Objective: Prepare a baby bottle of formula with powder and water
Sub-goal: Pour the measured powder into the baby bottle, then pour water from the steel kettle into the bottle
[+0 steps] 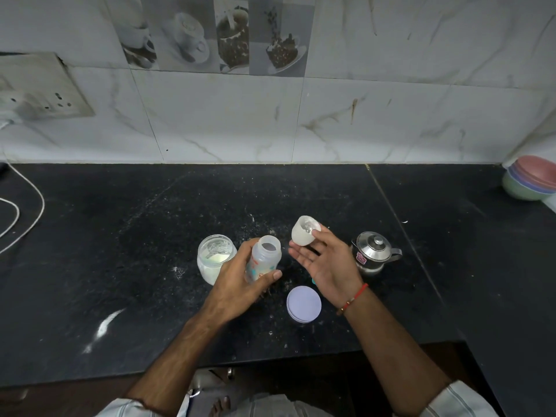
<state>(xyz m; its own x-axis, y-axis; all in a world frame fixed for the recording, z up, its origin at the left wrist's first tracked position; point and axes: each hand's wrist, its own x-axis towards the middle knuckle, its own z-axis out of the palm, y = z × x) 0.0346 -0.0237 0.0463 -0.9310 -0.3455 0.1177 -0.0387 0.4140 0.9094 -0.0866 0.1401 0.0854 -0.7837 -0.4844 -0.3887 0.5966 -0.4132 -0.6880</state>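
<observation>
My left hand point(237, 284) grips a clear baby bottle point(263, 258) with coloured print, held a little tilted, its mouth uncovered. To the right of the bottle's mouth, my right hand point(326, 261) holds a white translucent bottle cap point(304, 231) between thumb and fingers, its hollow side facing up. A glass jar of white formula powder point(215, 257) stands with no lid just left of the bottle, a scoop lying inside. The jar's lilac lid point(304, 303) lies flat on the counter below my right hand.
A small lidded steel pot point(374, 252) stands right of my right hand. Stacked pastel bowls point(531, 182) sit at the far right. White cables point(21, 212) lie at the left. Powder is spilled on the black counter point(120, 236). The tiled wall runs behind.
</observation>
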